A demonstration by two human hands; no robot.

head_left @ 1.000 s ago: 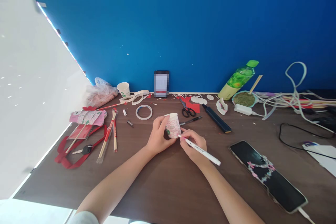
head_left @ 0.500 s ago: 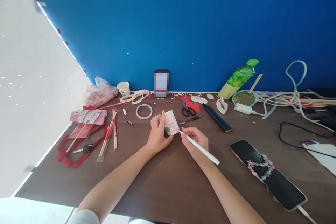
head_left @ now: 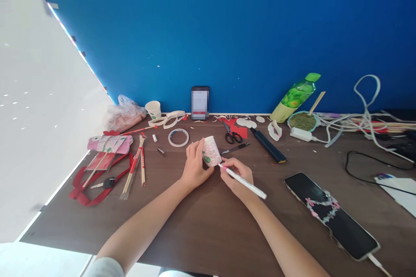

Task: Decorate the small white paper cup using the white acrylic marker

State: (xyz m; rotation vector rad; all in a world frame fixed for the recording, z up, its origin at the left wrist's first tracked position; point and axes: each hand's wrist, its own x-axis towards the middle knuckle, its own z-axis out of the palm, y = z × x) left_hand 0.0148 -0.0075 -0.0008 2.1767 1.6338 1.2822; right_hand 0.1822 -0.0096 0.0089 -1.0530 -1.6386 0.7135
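My left hand [head_left: 196, 162] holds a small paper cup [head_left: 211, 151] tilted on its side, its fingers wrapped round the far end. Pink scale-like lines and a green leaf print cover the cup's wall. In my right hand [head_left: 238, 175] is a white marker [head_left: 248, 185] with a pink tip, gripped like a pen. Its tip is at the cup's lower right edge; whether it touches I cannot tell. Just beyond the cup lie a black pen [head_left: 234, 148] and black-handled scissors [head_left: 233, 137]. A roll of clear tape [head_left: 178, 138] rests left of the cup.
A phone [head_left: 200, 103] leans on the blue wall. Left are another paper cup [head_left: 153, 110], wrapped chopsticks [head_left: 132, 166], a key [head_left: 105, 183] and a pink paper fish [head_left: 110, 143]. Right are a dark blue stick-shaped object [head_left: 268, 145], a green bottle [head_left: 295, 97] and a charging phone [head_left: 349, 229].
My right hand and the marker have shifted slightly left, with the tip moving along the cup's lower edge. The cup stays almost still in my left hand.
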